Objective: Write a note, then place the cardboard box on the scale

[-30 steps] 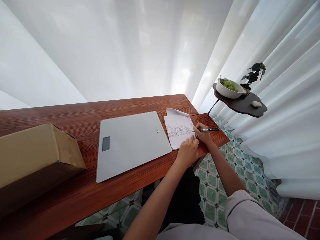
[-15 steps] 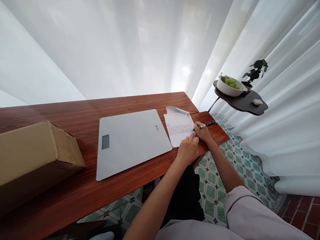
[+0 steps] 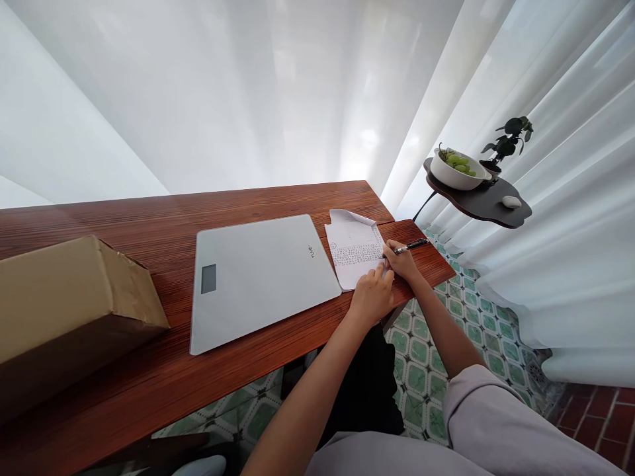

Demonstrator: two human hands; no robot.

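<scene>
**Paper sheet under both hands, pen on it**

Paper sheet point(image 3: 353, 254) lies flat near the right end of the wooden worktop point(image 3: 149, 225), close to the near edge. Covered in rows of handwriting; the far edge is folded up slightly. The words are too small to read.

Right hand point(image 3: 401, 261) is closed around a black pen point(image 3: 409, 247), fingers pinched near the tip. Pen tip is at the right edge of the sheet, roughly at the written lines; barrel angles away to the right, over the worktop corner.

Left hand point(image 3: 372, 297) rests on the near right corner of the sheet, fingers loosely curled, pressing down, holding nothing. It sits just beside the right hand, the two touching or nearly so; can't tell which.

Just left of the sheet: flat grey scale point(image 3: 258, 277), small dark display on its left part, small marking near its right edge. Sheet and scale edges are almost touching.

Cardboard box point(image 3: 69, 311) at the left end of the worktop, well apart from the sheet.

Off the worktop to the right: small dark side table point(image 3: 489, 208) carrying a white bowl point(image 3: 456, 177) of green grapes, a small potted plant point(image 3: 506, 142) and a pale pebble-like object point(image 3: 510, 201). White curtains behind it, patterned tile floor below.
</scene>
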